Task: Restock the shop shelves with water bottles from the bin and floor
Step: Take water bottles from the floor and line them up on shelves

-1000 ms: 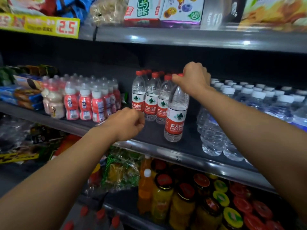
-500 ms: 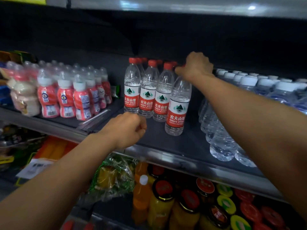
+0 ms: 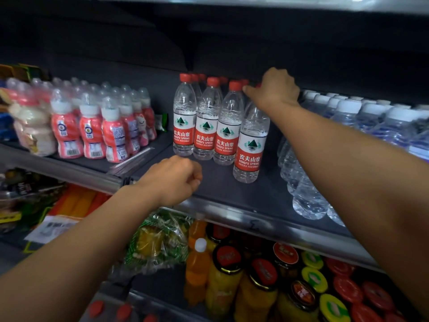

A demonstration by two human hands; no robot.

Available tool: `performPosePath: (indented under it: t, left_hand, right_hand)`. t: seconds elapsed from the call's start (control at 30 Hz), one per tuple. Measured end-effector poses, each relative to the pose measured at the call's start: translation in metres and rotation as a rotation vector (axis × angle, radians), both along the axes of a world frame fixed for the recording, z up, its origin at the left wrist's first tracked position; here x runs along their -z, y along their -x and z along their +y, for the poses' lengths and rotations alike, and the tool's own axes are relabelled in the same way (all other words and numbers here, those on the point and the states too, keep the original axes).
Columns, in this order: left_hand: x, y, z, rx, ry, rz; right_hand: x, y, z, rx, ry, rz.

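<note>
Right hand on top of a red-label water bottle, left hand just hanging out by the shelf edge

The right hand [image 3: 275, 90] is curled over the cap end of the front water bottle [image 3: 249, 145], which stands upright on the dark shelf [image 3: 243, 196], just beside and slightly in front of a row of matching red-capped bottles [image 3: 206, 122] (the cap itself is hidden under the hand, so how the fingers sit on it I can't tell). The left hand [image 3: 174, 180] is a loose fist holding nothing, hovering over the shelf's front lip. White-capped water bottles [image 3: 348, 112] crowd the right side, little pink drink bottles [image 3: 92, 126] sit on the left, and jars with red and yellow lids [image 3: 290, 282] fill the shelf below.
</note>
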State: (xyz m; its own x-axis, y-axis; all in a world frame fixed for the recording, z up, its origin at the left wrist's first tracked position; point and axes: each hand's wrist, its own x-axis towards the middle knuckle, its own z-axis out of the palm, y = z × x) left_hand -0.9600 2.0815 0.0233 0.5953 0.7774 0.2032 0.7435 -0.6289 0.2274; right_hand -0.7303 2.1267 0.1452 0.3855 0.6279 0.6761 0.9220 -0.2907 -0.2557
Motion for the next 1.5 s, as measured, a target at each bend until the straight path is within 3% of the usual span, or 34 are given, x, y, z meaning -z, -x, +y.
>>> performPosePath:
  t: [0.17, 0.3, 0.57, 0.87, 1.1, 1.23, 1.5]
  left_hand:
    - [-0.006, 0.01, -0.014, -0.012, -0.014, 0.007]
    - [-0.012, 0.027, -0.034, -0.031, -0.026, 0.005]
    - [0.027, 0.074, -0.085, -0.094, 0.037, 0.065]
    - [0.146, 0.136, -0.144, -0.206, 0.228, 0.052]
    - [0.277, 0.185, -0.199, -0.383, 0.566, 0.103]
    - [0.328, 0.203, -0.216, -0.473, 0.679, 0.118]
    - [0.389, 0.211, -0.223, -0.505, 0.856, 0.181]
  right_hand:
    - [-0.005, 0.001, -0.015, -0.007, 0.079, 0.02]
    - [-0.005, 0.019, -0.041, -0.029, 0.038, -0.087]
    - [0.078, 0.101, -0.112, -0.4, 0.15, -0.165]
    - [0.26, 0.206, -0.18, -0.771, 0.478, 0.003]
    - [0.379, 0.251, -0.201, -0.863, 0.764, 0.04]
    - [0.424, 0.272, -0.197, -0.912, 0.902, 0.038]
    - [0.469, 0.295, -0.18, -0.961, 0.954, -0.092]
